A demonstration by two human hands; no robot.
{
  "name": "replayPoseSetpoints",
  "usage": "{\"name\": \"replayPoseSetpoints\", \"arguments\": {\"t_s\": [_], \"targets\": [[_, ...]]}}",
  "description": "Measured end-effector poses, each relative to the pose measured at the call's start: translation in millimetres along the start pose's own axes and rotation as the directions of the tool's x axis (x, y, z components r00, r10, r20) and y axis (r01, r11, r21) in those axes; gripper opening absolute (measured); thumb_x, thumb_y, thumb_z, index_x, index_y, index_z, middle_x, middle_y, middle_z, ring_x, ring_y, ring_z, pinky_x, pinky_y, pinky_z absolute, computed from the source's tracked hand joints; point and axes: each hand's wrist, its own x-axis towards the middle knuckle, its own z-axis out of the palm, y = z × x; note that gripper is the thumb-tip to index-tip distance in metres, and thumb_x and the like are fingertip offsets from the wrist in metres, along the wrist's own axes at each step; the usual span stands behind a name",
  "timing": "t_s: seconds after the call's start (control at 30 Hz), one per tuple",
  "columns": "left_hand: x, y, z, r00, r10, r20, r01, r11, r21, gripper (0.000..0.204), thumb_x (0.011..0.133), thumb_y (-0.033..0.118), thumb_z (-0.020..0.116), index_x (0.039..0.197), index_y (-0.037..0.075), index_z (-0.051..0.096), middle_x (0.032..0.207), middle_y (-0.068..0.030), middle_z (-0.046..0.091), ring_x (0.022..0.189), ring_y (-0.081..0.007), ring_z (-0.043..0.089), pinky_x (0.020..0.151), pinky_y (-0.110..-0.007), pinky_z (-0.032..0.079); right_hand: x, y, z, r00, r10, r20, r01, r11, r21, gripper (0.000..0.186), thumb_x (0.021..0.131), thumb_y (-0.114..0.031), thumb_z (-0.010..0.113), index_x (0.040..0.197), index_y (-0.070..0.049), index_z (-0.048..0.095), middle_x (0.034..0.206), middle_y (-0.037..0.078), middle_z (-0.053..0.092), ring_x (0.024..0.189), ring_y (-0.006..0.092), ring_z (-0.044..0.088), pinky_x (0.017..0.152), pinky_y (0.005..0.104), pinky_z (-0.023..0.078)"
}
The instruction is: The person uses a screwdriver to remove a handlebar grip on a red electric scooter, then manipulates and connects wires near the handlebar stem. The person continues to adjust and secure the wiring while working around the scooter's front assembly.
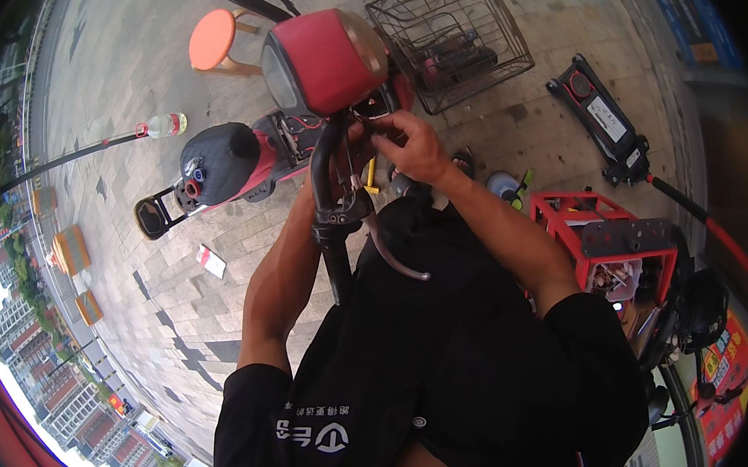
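Observation:
A red electric scooter stands in front of me, its head housing [326, 62] turned above the handlebar [324, 166]. My right hand [415, 147] is at the underside of that housing, its fingers bent and pressed together near the opening; what they pinch is too small to tell. Behind the handlebar, my left hand [359, 152] is mostly hidden, close to the right one. The silver brake lever [390, 254] curves toward me. Wires show in the opened body [292, 133] by the black seat [221, 163]. Below my hands is a yellow-handled tool [370, 174].
A wire basket [513, 35] is at the scooter's front. Beyond stands an orange stool [211, 40]. To the right are a floor jack [601, 117] and a red tool cart [561, 211] with parts. A bottle [167, 125] hangs on a pole at left; a small packet [211, 261] lies on the paving.

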Motion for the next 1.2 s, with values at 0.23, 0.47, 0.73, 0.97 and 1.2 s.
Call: {"name": "replayPoseSetpoints", "arguments": {"t_s": [0.23, 0.47, 0.73, 0.97, 1.2], "targets": [[3, -1, -4, 1.000, 0.000, 0.027, 0.001, 0.998, -0.067, 0.022, 0.092, 0.016, 0.059, 0.112, 0.008, 0.053, 0.099, -0.0037, 0.060, 0.085, -0.0120, 0.060, 0.075, -0.026, 0.051, 2, 0, 3, 0.997, 0.063, -0.045, -0.060, 0.996, 0.070, 0.017, 0.079, -0.008, 0.070, 0.094, -0.001, 0.066, 0.088, 0.007, 0.064, 0.073, 0.0128, 0.064, 0.064, 0.0262, 0.051], [0, 0, -7, 0.999, -0.028, 0.045, 0.028, 0.999, -0.017, 0.023, 0.092, 0.016, 0.058, 0.113, 0.008, 0.053, 0.099, -0.0043, 0.061, 0.087, -0.0122, 0.060, 0.078, -0.028, 0.051, 5, -10, -1, 0.999, 0.031, -0.024, -0.034, 0.993, -0.113, 0.018, 0.079, -0.009, 0.070, 0.093, 0.000, 0.064, 0.086, 0.007, 0.065, 0.074, 0.0124, 0.064, 0.066, 0.0262, 0.051], [2, -5, 0, 0.998, 0.068, -0.017, -0.068, 0.997, 0.033, 0.021, 0.091, 0.015, 0.060, 0.108, 0.004, 0.053, 0.091, -0.0027, 0.058, 0.078, -0.0098, 0.055, 0.066, -0.025, 0.045, 9, -15, 0, 0.995, 0.102, -0.010, -0.103, 0.988, -0.112, 0.020, 0.078, -0.013, 0.071, 0.092, 0.000, 0.065, 0.081, 0.008, 0.067, 0.074, 0.0128, 0.064, 0.067, 0.0269, 0.051], [0, -3, 17, 0.989, 0.149, 0.014, -0.149, 0.989, -0.017, 0.019, 0.089, 0.008, 0.058, 0.106, 0.003, 0.052, 0.094, -0.0055, 0.056, 0.087, -0.0150, 0.057, 0.080, -0.029, 0.048, 11, -13, 1, 0.985, 0.163, -0.049, -0.166, 0.984, -0.064, 0.020, 0.075, -0.017, 0.071, 0.084, 0.000, 0.065, 0.077, 0.010, 0.067, 0.071, 0.0159, 0.065, 0.065, 0.0290, 0.051], [-7, -1, 32, 0.983, 0.182, 0.028, -0.181, 0.983, -0.033, 0.018, 0.090, 0.008, 0.057, 0.106, 0.003, 0.052, 0.098, -0.0065, 0.056, 0.092, -0.0168, 0.057, 0.084, -0.033, 0.048, 11, -9, 5, 0.991, 0.122, -0.055, -0.124, 0.992, -0.034, 0.017, 0.074, -0.014, 0.071, 0.078, 0.000, 0.061, 0.072, 0.008, 0.065, 0.066, 0.0126, 0.062, 0.062, 0.0278, 0.049]]}}
